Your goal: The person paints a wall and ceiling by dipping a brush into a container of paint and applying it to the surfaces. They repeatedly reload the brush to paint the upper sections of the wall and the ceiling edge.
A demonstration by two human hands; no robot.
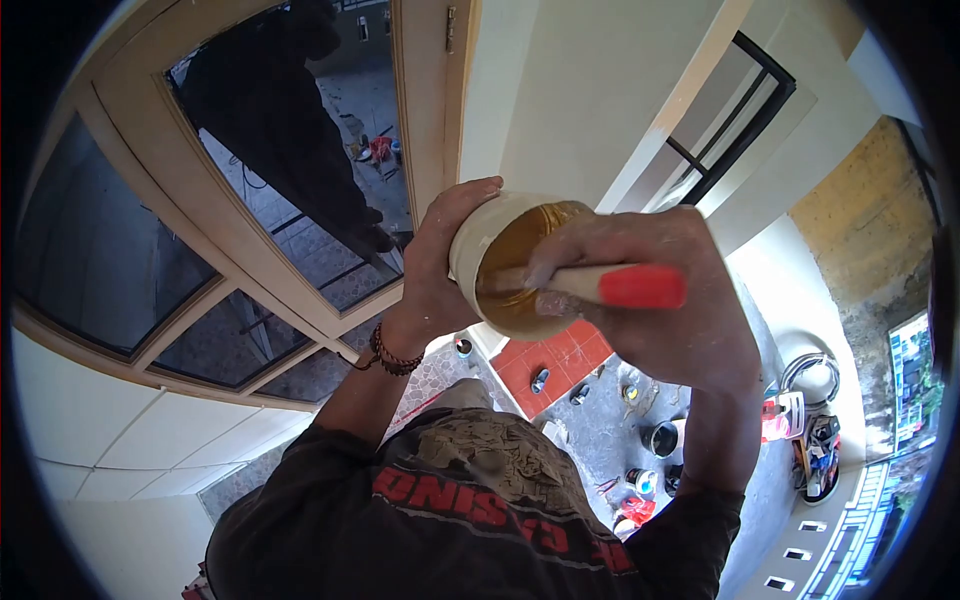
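My left hand wraps round the side of a pale round cup, tilted so its mouth faces me. Golden-brown liquid or coating shows on its inner wall. A paintbrush with a wooden handle and red end is gripped in my right hand, thumb and fingers closed on the handle. The brush's head end points into the cup, and its bristles are hard to make out there. Both hands are raised in front of my chest, close together.
A wood-framed glass door stands close on the left, beside a pale wall. Below, red tiles adjoin a grey floor with a dark bucket and several small containers. A coiled cable lies at right.
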